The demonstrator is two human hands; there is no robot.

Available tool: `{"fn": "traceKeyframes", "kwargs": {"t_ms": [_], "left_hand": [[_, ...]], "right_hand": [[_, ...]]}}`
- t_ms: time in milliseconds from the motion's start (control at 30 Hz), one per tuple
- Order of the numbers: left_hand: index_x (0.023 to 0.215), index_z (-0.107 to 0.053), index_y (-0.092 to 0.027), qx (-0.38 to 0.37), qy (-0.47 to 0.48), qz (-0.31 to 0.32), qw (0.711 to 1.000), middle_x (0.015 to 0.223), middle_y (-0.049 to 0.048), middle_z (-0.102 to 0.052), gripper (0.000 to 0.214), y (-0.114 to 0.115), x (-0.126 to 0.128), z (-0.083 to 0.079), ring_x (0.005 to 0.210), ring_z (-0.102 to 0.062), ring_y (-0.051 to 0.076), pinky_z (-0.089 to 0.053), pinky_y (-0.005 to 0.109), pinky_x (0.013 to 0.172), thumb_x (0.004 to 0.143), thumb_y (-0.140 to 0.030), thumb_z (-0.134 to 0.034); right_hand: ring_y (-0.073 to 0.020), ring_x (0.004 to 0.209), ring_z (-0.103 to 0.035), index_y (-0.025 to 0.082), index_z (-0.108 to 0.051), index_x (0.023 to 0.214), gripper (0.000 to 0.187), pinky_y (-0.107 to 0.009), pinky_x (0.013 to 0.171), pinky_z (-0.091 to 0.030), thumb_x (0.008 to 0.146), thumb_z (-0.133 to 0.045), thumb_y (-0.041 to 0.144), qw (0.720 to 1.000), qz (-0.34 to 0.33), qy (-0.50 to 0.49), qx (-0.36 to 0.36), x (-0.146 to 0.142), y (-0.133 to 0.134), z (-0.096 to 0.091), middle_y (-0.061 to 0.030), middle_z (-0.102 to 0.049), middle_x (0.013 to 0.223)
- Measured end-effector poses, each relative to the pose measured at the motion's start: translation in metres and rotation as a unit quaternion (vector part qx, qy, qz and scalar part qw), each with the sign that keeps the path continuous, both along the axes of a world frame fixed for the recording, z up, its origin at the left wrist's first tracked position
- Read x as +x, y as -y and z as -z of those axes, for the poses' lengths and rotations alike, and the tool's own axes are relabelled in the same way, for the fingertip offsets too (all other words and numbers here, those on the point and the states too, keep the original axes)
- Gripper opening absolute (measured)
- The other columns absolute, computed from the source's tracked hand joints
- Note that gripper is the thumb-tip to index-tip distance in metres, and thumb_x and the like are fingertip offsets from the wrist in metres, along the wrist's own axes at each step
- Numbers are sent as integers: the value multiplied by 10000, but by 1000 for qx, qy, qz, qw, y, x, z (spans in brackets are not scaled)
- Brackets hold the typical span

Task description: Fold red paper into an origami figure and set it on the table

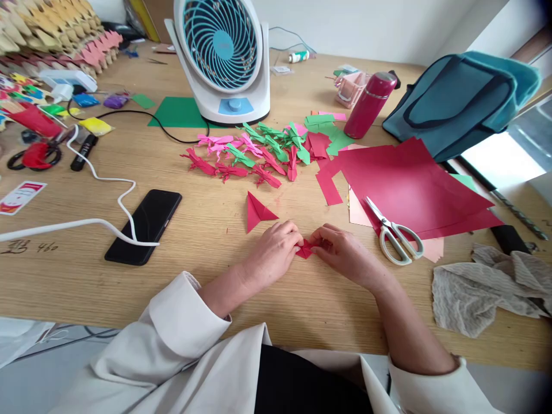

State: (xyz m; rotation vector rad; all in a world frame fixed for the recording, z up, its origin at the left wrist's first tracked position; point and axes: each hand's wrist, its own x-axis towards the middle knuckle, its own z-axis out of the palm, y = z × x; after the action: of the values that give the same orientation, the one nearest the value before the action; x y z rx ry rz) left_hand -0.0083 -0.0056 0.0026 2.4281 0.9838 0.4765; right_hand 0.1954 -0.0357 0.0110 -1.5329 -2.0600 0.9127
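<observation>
Between my hands, low over the table, is a small piece of folded red paper [305,249]. My left hand [278,244] pinches its left side and my right hand [338,250] pinches its right side; the fingers cover much of it. Just beyond my left hand lies another folded red paper piece [257,213], pointed like an arrowhead. Farther back sit several folded paper figures in red, pink and green [235,171]. Right of my right hand, white-handled scissors [394,233] rest partly on large red paper sheets [414,190].
A black phone [146,227] with a white cable [123,201] across it lies left. A white fan [222,57] stands at the back. At right are a red bottle [371,106], a teal bag [461,103] and a crumpled cloth [478,287]. Black-handled scissors [37,156] lie far left.
</observation>
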Motion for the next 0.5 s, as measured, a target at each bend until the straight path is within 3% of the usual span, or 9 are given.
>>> {"fn": "traceKeyframes", "kwargs": {"t_ms": [300,500], "left_hand": [[1029,-605,-168,-32,-10,39,999,991,49,-554,243,4,3,-2,932,-581,165,-491,293,847,926,-24,-439],[965,-602,-173,-31,-17,14,999,958,46,-565,163,5,7,-1,931,-576,180,-482,303,831,938,-75,-474]], "right_hand": [[-121,667,-553,203,-663,843,152,-253,606,-403,867,-561,94,1000,0,21,16,1,0,1,-22,-617,849],[-124,654,-550,204,-621,806,126,-256,598,-378,874,-573,109,998,11,58,13,-2,-1,2,-19,-603,843]]}}
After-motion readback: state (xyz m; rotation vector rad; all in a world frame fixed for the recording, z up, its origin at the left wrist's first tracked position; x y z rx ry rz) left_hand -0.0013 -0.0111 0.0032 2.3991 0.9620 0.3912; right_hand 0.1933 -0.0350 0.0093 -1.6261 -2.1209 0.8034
